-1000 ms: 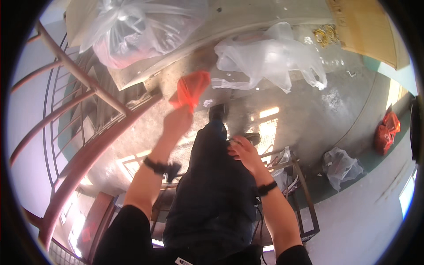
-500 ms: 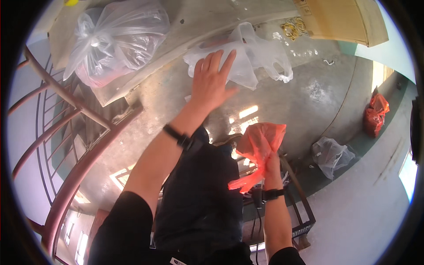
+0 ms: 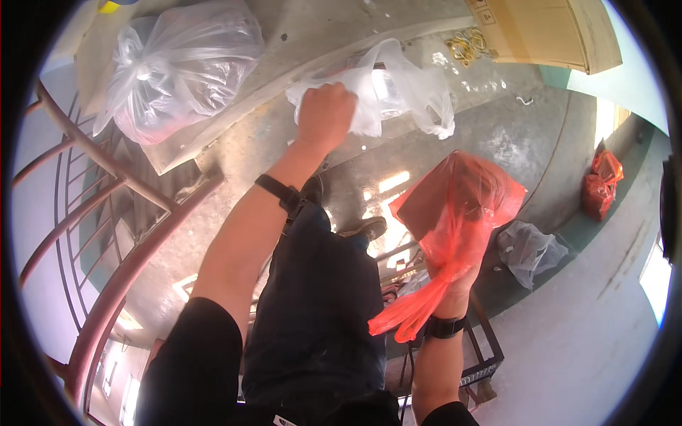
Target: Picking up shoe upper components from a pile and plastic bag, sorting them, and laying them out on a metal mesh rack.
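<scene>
My left hand [image 3: 325, 117] is closed on the near left edge of a whitish see-through plastic bag [image 3: 366, 96]. That bag lies on the floor ahead of me, its mouth partly spread, its handle loops toward the right. Something inside it shows only faintly. My right hand [image 3: 462, 273] is closed on a red plastic bag [image 3: 455, 206], held up in front of my right side. A dark, boxy thing shows through the red film. The bag's gathered, twisted end hangs down to the left, over my wrist, and part of the fingers is hidden behind the film.
A large knotted clear bag [image 3: 185, 78] stands at the upper left. Near it curves a reddish-brown metal railing [image 3: 135, 266]. A cardboard box [image 3: 543, 32] and yellow rings [image 3: 467, 47] lie at the upper right. By the right wall are another red bag [image 3: 600, 192] and a crumpled clear bag [image 3: 529, 248].
My left hand has gone from spread fingers to a closed grip on the whitish bag, which has shifted left. My right hand has raised the red bag, and its boxy contents now show.
</scene>
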`<action>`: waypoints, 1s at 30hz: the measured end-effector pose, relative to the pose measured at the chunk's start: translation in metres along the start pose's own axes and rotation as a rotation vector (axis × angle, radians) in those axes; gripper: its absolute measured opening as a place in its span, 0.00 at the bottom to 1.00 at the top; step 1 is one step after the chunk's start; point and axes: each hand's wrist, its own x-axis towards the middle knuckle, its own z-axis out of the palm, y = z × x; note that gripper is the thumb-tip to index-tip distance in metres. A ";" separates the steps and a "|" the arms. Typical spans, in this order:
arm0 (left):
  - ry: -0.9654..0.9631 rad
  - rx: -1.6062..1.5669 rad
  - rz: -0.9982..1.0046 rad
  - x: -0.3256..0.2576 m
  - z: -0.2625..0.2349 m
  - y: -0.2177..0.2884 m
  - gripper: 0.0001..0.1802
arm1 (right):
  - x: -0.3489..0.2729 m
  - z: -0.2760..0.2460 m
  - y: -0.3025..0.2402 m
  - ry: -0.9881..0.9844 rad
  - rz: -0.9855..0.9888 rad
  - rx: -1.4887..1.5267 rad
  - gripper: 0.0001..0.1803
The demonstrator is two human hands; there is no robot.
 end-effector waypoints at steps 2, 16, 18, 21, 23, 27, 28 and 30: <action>0.402 -0.728 -0.533 -0.001 -0.002 -0.009 0.14 | -0.002 0.007 -0.001 0.017 0.010 0.000 0.26; 0.529 -1.669 -0.849 -0.073 -0.055 0.009 0.21 | 0.158 0.086 0.129 -0.263 0.060 -0.146 0.22; 0.486 -1.669 -0.793 -0.073 -0.056 0.009 0.21 | 0.186 0.065 0.150 -0.198 0.141 -0.518 0.18; 0.493 -1.538 -0.764 -0.082 -0.060 -0.010 0.21 | 0.206 0.046 0.149 -0.128 0.499 -1.060 0.19; 0.492 -1.537 -0.811 -0.097 -0.059 -0.021 0.21 | 0.191 0.047 0.159 -0.071 0.478 -1.055 0.20; 0.490 -1.596 -0.858 -0.122 -0.058 -0.028 0.20 | 0.172 0.062 0.172 -0.091 0.380 -1.065 0.26; 0.487 -1.618 -0.845 -0.119 -0.059 -0.024 0.20 | 0.180 0.059 0.174 -0.076 0.363 -1.073 0.26; 0.539 -1.666 -0.747 -0.109 -0.065 -0.014 0.20 | 0.206 0.049 0.180 -0.402 0.089 -1.546 0.26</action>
